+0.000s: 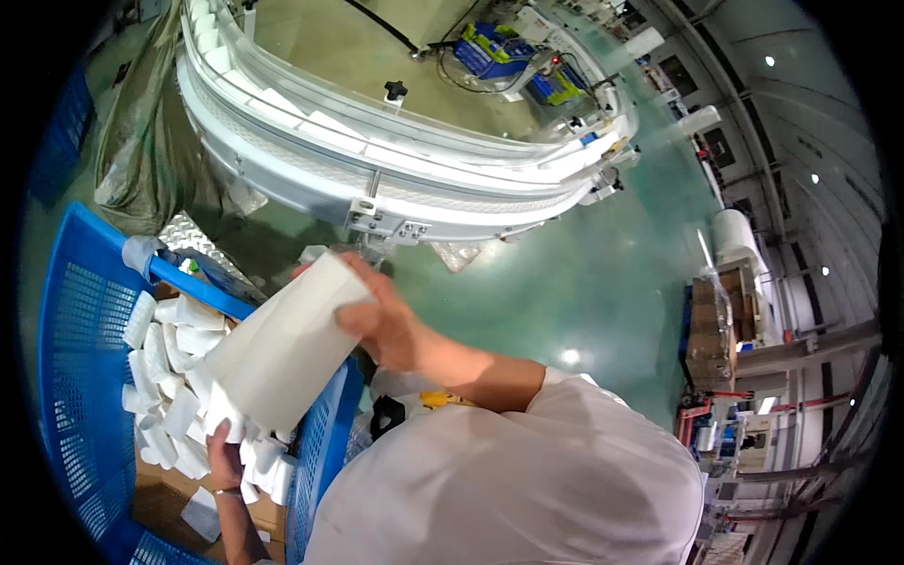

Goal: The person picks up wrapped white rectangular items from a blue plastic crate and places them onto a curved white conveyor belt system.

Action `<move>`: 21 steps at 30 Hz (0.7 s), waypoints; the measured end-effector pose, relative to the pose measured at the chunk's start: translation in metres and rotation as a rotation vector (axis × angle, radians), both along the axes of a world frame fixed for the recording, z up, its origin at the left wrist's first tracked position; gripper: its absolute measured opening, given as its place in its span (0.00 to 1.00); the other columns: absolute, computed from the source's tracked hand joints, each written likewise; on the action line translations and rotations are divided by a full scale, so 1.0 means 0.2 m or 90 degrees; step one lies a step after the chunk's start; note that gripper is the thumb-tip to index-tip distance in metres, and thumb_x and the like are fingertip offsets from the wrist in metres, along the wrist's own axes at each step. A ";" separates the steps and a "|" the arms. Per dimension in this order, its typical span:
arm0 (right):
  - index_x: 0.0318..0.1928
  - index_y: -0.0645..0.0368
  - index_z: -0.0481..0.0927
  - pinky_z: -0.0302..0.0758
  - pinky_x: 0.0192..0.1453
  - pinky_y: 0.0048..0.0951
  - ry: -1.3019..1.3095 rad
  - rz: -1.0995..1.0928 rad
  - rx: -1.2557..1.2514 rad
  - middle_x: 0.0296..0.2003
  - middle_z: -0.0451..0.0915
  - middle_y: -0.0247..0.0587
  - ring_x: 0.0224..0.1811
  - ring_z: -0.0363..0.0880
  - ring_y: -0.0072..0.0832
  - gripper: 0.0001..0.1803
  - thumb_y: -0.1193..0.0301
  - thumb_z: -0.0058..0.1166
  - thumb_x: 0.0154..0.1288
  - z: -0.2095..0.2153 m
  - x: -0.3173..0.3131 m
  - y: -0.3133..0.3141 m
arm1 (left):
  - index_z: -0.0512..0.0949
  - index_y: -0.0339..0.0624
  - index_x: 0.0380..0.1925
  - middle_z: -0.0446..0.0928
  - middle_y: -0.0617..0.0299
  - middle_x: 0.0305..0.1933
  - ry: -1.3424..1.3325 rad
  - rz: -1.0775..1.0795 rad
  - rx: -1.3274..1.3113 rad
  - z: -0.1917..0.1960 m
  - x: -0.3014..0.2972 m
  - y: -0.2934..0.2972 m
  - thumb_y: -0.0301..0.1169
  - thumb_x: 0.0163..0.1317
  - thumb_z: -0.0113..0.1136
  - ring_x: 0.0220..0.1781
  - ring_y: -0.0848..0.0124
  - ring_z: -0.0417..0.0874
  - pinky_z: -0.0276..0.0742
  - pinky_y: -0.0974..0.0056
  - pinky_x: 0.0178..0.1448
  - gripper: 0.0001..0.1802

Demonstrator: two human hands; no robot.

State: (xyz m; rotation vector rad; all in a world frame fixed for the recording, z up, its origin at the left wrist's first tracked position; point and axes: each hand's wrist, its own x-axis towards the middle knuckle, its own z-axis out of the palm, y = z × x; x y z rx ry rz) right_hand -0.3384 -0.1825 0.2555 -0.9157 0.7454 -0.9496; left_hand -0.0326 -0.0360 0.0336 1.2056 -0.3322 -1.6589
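Between my two hands I hold a long white bundle [287, 344], slanting over a blue basket; it looks like rolls pressed side by side, though blur hides the joins. My right hand [384, 320] is closed round its upper end, thumb on the near face and fingers behind. At the lower end, my left hand [224, 460] grips from beneath, its fingers partly hidden. Many small white rolls [165, 353] lie heaped in the blue basket [89, 330], beside and below the bundle.
A curved white conveyor [301, 174] carrying white pieces runs across beyond the basket. Brown cardboard [165, 494] lines the basket's bottom. A greenish sack [141, 141] hangs at the far left. Blue crates [490, 52] stand beyond the conveyor, and stacked boxes [711, 330] at right.
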 end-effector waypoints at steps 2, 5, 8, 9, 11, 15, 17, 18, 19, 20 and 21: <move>0.53 0.59 0.64 0.65 0.54 0.30 -0.071 -0.026 0.048 0.48 0.68 0.40 0.51 0.67 0.28 0.33 0.58 0.55 0.46 -0.08 -0.09 -0.05 | 0.69 0.36 0.44 0.73 0.60 0.39 -0.061 0.128 0.023 0.26 0.04 0.04 0.38 0.55 0.55 0.42 0.69 0.74 0.70 0.63 0.49 0.20; 0.53 0.59 0.65 0.66 0.53 0.30 -0.125 -0.097 0.086 0.46 0.69 0.39 0.48 0.68 0.28 0.28 0.64 0.53 0.49 -0.08 -0.32 -0.14 | 0.69 0.38 0.44 0.72 0.59 0.41 -0.070 0.225 -0.056 0.57 0.01 0.04 0.38 0.56 0.54 0.42 0.67 0.73 0.69 0.61 0.51 0.19; 0.53 0.58 0.66 0.68 0.51 0.31 -0.164 -0.145 0.096 0.43 0.71 0.39 0.46 0.70 0.29 0.24 0.71 0.51 0.53 -0.06 -0.51 -0.21 | 0.70 0.36 0.43 0.73 0.57 0.41 -0.123 0.283 -0.133 0.85 -0.08 -0.02 0.37 0.57 0.53 0.44 0.67 0.74 0.69 0.58 0.55 0.18; 0.53 0.58 0.66 0.68 0.49 0.28 -0.118 -0.136 0.069 0.42 0.71 0.36 0.45 0.70 0.27 0.26 0.63 0.51 0.54 -0.05 -0.56 -0.23 | 0.69 0.36 0.43 0.73 0.57 0.41 -0.158 0.309 -0.155 0.95 -0.13 -0.02 0.37 0.57 0.54 0.44 0.67 0.74 0.69 0.58 0.55 0.18; 0.52 0.58 0.66 0.69 0.49 0.28 -0.151 -0.124 0.043 0.42 0.72 0.36 0.44 0.70 0.26 0.25 0.63 0.50 0.54 -0.10 -0.69 -0.30 | 0.69 0.37 0.44 0.73 0.57 0.42 -0.213 0.346 -0.198 1.11 -0.28 -0.06 0.37 0.56 0.54 0.44 0.66 0.74 0.68 0.58 0.55 0.19; 0.50 0.56 0.68 0.71 0.48 0.30 -0.187 -0.189 0.073 0.41 0.72 0.36 0.44 0.71 0.25 0.22 0.63 0.50 0.54 -0.09 -0.96 -0.41 | 0.67 0.37 0.48 0.72 0.55 0.43 -0.128 0.340 -0.355 1.14 -0.56 -0.29 0.37 0.55 0.55 0.43 0.65 0.74 0.65 0.55 0.58 0.23; 0.49 0.55 0.68 0.72 0.47 0.31 -0.185 -0.238 0.071 0.40 0.72 0.35 0.44 0.71 0.25 0.21 0.63 0.50 0.55 -0.04 -1.08 -0.45 | 0.66 0.37 0.49 0.73 0.53 0.43 -0.055 0.353 -0.384 1.13 -0.70 -0.46 0.37 0.55 0.55 0.42 0.64 0.74 0.63 0.54 0.59 0.23; 0.49 0.54 0.68 0.72 0.46 0.31 -0.177 -0.240 0.052 0.40 0.72 0.34 0.43 0.71 0.25 0.20 0.63 0.50 0.55 -0.04 -1.14 -0.48 | 0.66 0.37 0.49 0.73 0.52 0.43 -0.015 0.351 -0.388 1.10 -0.74 -0.54 0.36 0.55 0.55 0.41 0.64 0.74 0.62 0.54 0.59 0.23; 0.49 0.52 0.69 0.72 0.46 0.31 -0.164 -0.259 0.042 0.39 0.72 0.32 0.43 0.70 0.24 0.21 0.62 0.51 0.54 -0.07 -1.20 -0.51 | 0.66 0.37 0.49 0.73 0.52 0.43 0.025 0.346 -0.390 1.07 -0.78 -0.62 0.36 0.55 0.55 0.41 0.64 0.74 0.62 0.54 0.59 0.23; 0.49 0.52 0.69 0.71 0.46 0.31 -0.154 -0.273 0.032 0.40 0.72 0.31 0.43 0.70 0.24 0.21 0.62 0.51 0.54 -0.06 -1.24 -0.53 | 0.65 0.36 0.50 0.72 0.51 0.45 0.044 0.360 -0.401 1.00 -0.77 -0.67 0.36 0.56 0.55 0.41 0.64 0.74 0.62 0.54 0.60 0.23; 0.50 0.52 0.68 0.70 0.45 0.30 -0.152 -0.288 0.022 0.40 0.72 0.31 0.43 0.70 0.23 0.22 0.62 0.52 0.53 -0.03 -1.29 -0.54 | 0.64 0.35 0.51 0.72 0.49 0.47 0.075 0.348 -0.415 0.98 -0.81 -0.72 0.36 0.57 0.54 0.42 0.63 0.75 0.63 0.55 0.60 0.24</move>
